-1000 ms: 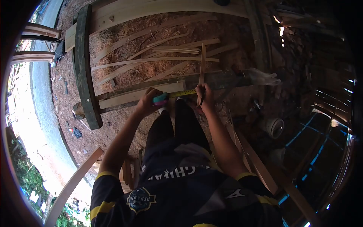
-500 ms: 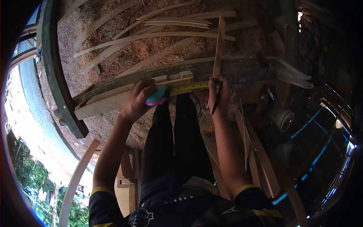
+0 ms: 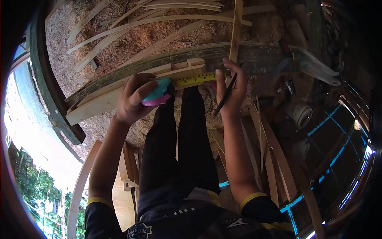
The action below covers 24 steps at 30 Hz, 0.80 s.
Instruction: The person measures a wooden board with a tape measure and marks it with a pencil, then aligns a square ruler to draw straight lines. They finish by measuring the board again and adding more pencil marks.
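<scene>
My left hand (image 3: pixel 133 99) is closed around a teal and pink tape measure (image 3: pixel 157 93). Its yellow blade (image 3: pixel 195 80) stretches right, along the near side of a notched pale timber piece (image 3: pixel 179 71). At the blade's far end is my right hand (image 3: pixel 234 85), its thumb by the tape tip and its index finger raised apart from the thumb. A slim dark pencil-like stick (image 3: pixel 226 97) lies slanted across that palm, held in the right hand. Just beyond the right hand, a narrow flat wooden strip (image 3: pixel 235 36) points away from me.
A long weathered beam (image 3: pixel 159 57) runs behind the timber, meeting a dark crossbeam (image 3: pixel 43 75) at left. Several thin curved wood strips (image 3: pixel 159 18) lie on shavings-covered ground. More boards (image 3: pixel 274 155) lean at right, near a whitish container (image 3: pixel 302 115).
The whole view has shifted, so most of the scene sits higher in the frame. My right thumb and index finger have moved apart. The tape stays drawn out.
</scene>
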Motion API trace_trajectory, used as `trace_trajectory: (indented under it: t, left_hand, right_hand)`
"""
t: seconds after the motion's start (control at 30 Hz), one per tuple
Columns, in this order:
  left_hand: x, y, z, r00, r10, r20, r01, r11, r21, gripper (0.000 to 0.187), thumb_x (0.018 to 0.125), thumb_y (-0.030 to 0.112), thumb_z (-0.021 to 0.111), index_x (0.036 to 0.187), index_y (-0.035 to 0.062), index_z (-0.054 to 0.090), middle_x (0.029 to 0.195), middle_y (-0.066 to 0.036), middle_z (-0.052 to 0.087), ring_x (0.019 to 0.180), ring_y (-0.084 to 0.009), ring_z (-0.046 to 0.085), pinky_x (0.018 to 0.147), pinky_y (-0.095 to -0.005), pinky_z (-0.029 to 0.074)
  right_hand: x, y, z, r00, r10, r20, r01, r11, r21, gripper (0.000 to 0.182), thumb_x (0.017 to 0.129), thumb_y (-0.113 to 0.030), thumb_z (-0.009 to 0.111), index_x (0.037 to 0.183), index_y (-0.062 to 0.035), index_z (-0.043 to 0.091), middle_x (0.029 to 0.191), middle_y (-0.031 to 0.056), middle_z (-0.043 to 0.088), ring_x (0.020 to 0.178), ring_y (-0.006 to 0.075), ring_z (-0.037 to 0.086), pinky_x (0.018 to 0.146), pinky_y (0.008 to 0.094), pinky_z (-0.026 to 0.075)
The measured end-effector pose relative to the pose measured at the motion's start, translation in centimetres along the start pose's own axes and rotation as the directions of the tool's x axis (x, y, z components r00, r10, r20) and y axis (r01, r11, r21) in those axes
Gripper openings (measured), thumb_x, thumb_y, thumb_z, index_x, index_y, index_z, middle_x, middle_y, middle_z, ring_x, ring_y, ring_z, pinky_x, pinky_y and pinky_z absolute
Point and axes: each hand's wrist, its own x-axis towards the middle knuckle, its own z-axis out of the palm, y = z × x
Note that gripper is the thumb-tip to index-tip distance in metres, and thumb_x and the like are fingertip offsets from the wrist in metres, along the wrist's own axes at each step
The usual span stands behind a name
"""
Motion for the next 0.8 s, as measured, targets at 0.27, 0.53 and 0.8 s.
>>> trace_trajectory:
  t: [0.27,0.53,0.8]
  left_hand:
    - [-0.1,-0.4,0.3,1.000,0.013,-0.013,-0.013,1.000,0.006,0.072,0.073,0.023,0.101,0.135,0.0086,0.067,0.114,-0.019,0.072,0.105,-0.0387,0.076,0.082,-0.0446,0.063]
    - [-0.4,-0.3,0.2,0.999,-0.012,0.040,0.012,1.000,0.016,0.077,0.075,0.022,0.101,0.140,0.0079,0.061,0.119,-0.020,0.069,0.112,-0.0404,0.074,0.087,-0.0462,0.063]
    - [-0.1,-0.5,0.2,0.997,-0.004,0.072,0.006,1.000,-0.020,0.078,0.081,0.021,0.098,0.142,0.0108,0.051,0.132,-0.026,0.072,0.114,-0.0419,0.076,0.092,-0.0469,0.063]
  right_hand:
    - [-0.5,-1.0,1.6,0.962,-0.272,0.030,0.270,0.924,-0.271,0.030,0.094,-0.010,0.084,0.120,-0.0082,0.067,0.137,0.0120,0.073,0.143,0.0393,0.058,0.117,0.0559,0.046]
    - [-0.7,-0.6,2.0,0.951,-0.303,0.053,0.302,0.888,-0.348,0.029,0.095,-0.017,0.082,0.120,-0.0116,0.069,0.137,0.0084,0.075,0.146,0.0406,0.053,0.123,0.0549,0.036]
    - [-0.7,-0.4,2.3,0.959,-0.270,0.090,0.284,0.906,-0.313,0.027,0.094,-0.013,0.082,0.118,-0.0104,0.070,0.133,0.0066,0.076,0.147,0.0354,0.049,0.123,0.0502,0.037]
